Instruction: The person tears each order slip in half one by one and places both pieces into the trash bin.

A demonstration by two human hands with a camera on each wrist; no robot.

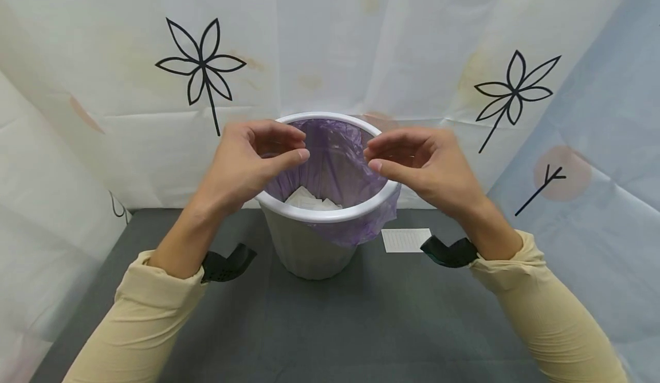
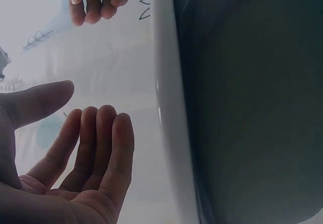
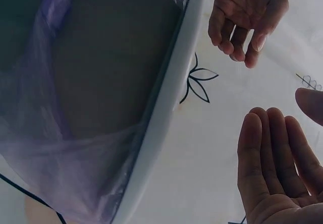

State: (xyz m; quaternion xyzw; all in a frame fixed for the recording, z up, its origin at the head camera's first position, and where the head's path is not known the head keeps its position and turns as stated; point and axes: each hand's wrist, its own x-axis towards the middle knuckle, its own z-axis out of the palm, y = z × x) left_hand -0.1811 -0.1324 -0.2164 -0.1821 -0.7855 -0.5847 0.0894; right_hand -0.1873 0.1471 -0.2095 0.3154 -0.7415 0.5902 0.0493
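Observation:
A light grey wastebasket [image 1: 309, 251] with a white rim [image 1: 330, 216] stands upright, lined with a thin purple plastic bag [image 1: 356, 231] that folds out over the rim at the right. Crumpled white paper [image 1: 306, 200] lies inside. My left hand [image 1: 242, 162] is raised over the basket's left side, and my right hand [image 1: 430, 162] over its right side. Both have loosely bent fingers and thumbs apart from them, with nothing held. The left wrist view shows bare space between thumb and fingers [image 2: 123, 148]; the right wrist view shows the same beside the rim [image 3: 164, 113].
A small white sheet with printed lines [image 1: 406, 240] lies on the dark grey tabletop [image 1: 330, 326], right of the wastebasket. White cloth with black flower drawings [image 1: 202, 62] hangs close behind. A dark strap piece [image 1: 229, 263] juts from each wrist.

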